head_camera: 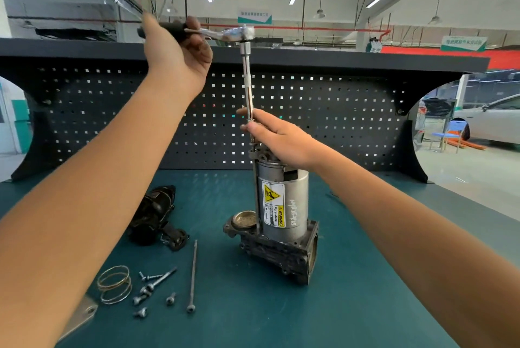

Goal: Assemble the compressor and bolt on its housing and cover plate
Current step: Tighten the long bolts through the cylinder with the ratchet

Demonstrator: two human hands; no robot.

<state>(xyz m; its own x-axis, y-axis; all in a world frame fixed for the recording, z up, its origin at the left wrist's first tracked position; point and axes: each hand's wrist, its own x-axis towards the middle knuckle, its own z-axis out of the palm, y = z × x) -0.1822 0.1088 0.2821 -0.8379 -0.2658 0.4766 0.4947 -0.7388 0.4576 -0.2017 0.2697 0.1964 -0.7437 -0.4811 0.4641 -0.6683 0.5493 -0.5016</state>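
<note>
Head view, near to far. Loose bolts (153, 288): front-left of the compressor (281, 207). Compressor: standing on end, no clamp seen. Right hand (278, 136): just above the compressor, fingers pinching the extension (247, 85). Left hand (180, 52): higher, left of it, curled round the ratchet (225, 33) handle. Risks, we judge: a sideways pull tips the compressor; the tall extension leans and cams out.

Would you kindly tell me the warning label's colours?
The warning label is white and yellow with black print, head view.
</note>
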